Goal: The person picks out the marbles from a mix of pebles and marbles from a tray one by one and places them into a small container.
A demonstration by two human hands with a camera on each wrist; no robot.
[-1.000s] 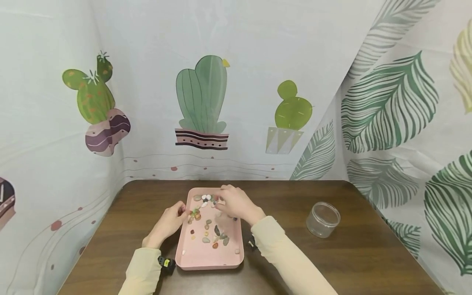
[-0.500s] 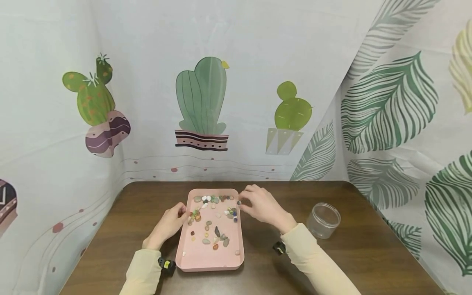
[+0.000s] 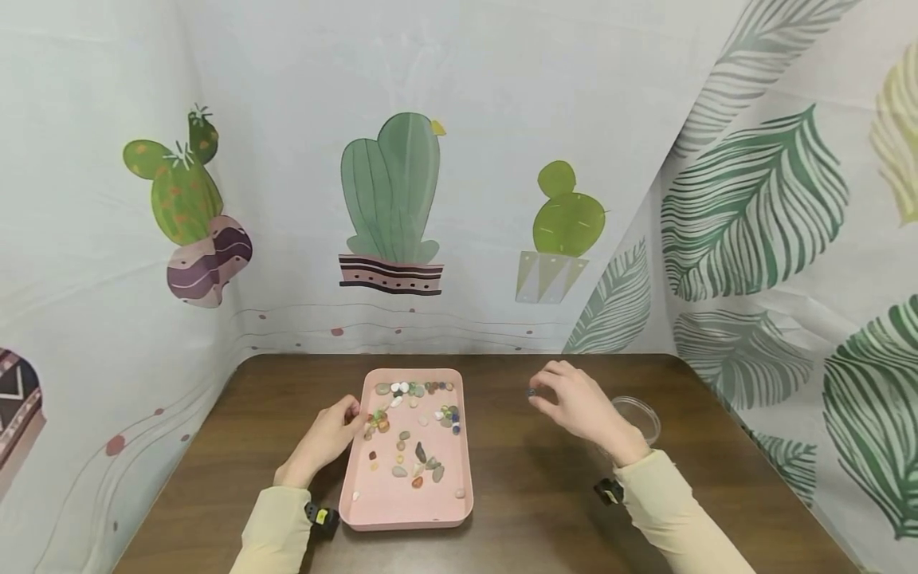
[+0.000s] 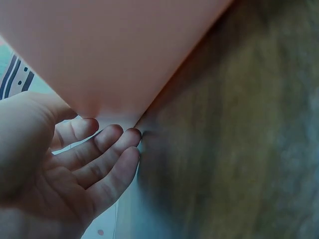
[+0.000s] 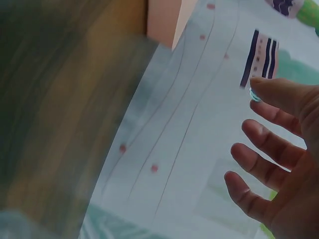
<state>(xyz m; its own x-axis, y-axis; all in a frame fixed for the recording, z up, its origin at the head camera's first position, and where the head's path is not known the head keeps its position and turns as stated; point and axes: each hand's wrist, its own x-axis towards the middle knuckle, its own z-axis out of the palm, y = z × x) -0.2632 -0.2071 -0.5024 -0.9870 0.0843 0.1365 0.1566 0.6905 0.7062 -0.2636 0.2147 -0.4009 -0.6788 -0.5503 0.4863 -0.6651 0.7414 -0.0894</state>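
Observation:
At the left rim of a pink tray (image 3: 405,510), my left hand (image 3: 324,437) holds the tray's edge. In the left wrist view, the fingertips of that hand (image 4: 84,174) touch the outer wall, and the thumb reaches over the rim. Small coloured stones (image 3: 419,452) and glass marbles lie scattered in the tray. My right hand (image 3: 579,402) is raised over the table to the right of the tray. Between its thumb and index finger it pinches a small blue-green glass marble (image 5: 254,94); the other fingers are spread and loosely bent.
A round clear plastic jar (image 3: 649,418) stands on the right of the brown wooden table (image 3: 516,494), partly hidden behind my right hand and forearm. A white cloth with printed cacti and leaves (image 3: 480,199) hangs behind the table.
My right hand has left the upper part of the tray and moved right toward the jar, carrying the marble. The left hand stays at the tray's left rim.

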